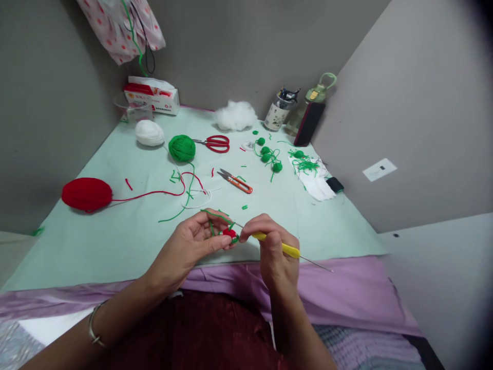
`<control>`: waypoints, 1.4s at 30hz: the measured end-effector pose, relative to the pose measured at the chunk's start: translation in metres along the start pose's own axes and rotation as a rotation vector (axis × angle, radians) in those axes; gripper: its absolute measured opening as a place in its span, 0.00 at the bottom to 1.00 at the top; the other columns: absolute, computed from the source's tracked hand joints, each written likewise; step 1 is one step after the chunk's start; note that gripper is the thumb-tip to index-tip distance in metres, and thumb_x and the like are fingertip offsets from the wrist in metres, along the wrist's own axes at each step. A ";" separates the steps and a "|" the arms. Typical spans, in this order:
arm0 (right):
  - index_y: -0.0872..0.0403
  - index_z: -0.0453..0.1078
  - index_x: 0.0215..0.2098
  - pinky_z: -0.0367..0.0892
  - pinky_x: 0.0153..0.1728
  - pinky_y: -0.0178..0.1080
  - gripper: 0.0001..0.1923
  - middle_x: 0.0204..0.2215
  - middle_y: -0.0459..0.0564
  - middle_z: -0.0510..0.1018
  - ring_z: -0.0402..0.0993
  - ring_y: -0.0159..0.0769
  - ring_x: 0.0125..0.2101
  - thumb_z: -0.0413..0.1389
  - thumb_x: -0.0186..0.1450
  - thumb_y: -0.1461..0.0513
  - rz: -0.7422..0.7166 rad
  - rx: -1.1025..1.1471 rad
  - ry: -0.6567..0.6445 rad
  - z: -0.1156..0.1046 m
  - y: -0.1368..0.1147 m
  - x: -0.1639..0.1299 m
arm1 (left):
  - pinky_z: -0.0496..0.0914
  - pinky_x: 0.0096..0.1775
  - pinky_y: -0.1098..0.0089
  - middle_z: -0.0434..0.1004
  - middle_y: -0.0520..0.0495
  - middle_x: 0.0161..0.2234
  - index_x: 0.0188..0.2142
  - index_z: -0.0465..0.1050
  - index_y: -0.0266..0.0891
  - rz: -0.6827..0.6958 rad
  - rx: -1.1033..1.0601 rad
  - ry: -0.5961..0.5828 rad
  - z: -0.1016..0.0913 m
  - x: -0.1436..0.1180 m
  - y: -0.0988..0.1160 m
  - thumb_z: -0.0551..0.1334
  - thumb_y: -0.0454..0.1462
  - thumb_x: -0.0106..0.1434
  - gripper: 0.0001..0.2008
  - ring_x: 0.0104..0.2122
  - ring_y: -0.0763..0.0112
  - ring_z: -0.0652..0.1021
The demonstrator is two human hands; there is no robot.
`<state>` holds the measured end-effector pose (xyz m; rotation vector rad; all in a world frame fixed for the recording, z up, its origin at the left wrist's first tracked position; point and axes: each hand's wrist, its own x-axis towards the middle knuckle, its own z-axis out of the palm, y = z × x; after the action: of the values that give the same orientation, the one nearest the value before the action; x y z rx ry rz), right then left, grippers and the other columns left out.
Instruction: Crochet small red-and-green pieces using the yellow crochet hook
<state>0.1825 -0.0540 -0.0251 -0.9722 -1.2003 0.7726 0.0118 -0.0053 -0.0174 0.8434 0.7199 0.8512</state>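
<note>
**Red piece small, green just going on**

My left hand [192, 241] pinches the little red crocheted piece [229, 233] between thumb and fingertips, just above the near edge of the counter [115, 241]. My right hand [275, 246] is closed around the yellow-handled crochet hook [285, 250], its metal tip pushed in at the red piece, the far end of the shaft sticking out to the right. A green strand [213, 215] runs over my left fingers and into the work.

I judge this an early-to-middle stage: the red part is only a tiny nub, and green is only showing at its edge. How many stitches are in, I cannot tell at this size.

Further out, red yarn trails from the work area to the red ball [87, 193] on the left. The green ball [182, 148] and the white ball [149, 133] sit behind. Orange thread snips [235, 181] lie just beyond my hands, red scissors [214, 143] further back. To the right, several small green balls [269, 156] look finished, with green trimmings [306, 164] on a white cloth beside them. A tuft of white stuffing [235, 115] waits at the back.
</note>
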 end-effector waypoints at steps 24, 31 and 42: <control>0.48 0.81 0.38 0.70 0.37 0.38 0.09 0.30 0.44 0.80 0.74 0.32 0.34 0.58 0.72 0.63 -0.062 -0.122 0.010 -0.004 -0.011 -0.002 | 0.77 0.36 0.77 0.79 0.53 0.32 0.35 0.82 0.40 -0.100 -0.084 -0.039 -0.003 -0.001 0.004 0.74 0.40 0.61 0.07 0.28 0.75 0.84; 0.47 0.81 0.38 0.69 0.37 0.39 0.10 0.29 0.45 0.80 0.74 0.34 0.34 0.57 0.72 0.63 -0.053 -0.137 -0.010 -0.003 -0.010 -0.003 | 0.80 0.37 0.74 0.78 0.52 0.29 0.35 0.82 0.37 -0.108 -0.099 -0.052 -0.001 0.000 0.005 0.72 0.38 0.63 0.06 0.27 0.75 0.81; 0.46 0.81 0.39 0.69 0.37 0.40 0.10 0.29 0.45 0.80 0.74 0.35 0.34 0.57 0.72 0.63 -0.058 -0.151 0.013 -0.001 -0.009 -0.003 | 0.76 0.33 0.74 0.79 0.53 0.29 0.33 0.80 0.38 -0.169 -0.085 -0.063 0.000 -0.001 0.006 0.75 0.40 0.58 0.10 0.26 0.73 0.83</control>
<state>0.1830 -0.0606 -0.0184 -1.0597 -1.2846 0.6356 0.0094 -0.0037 -0.0121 0.7195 0.6850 0.6965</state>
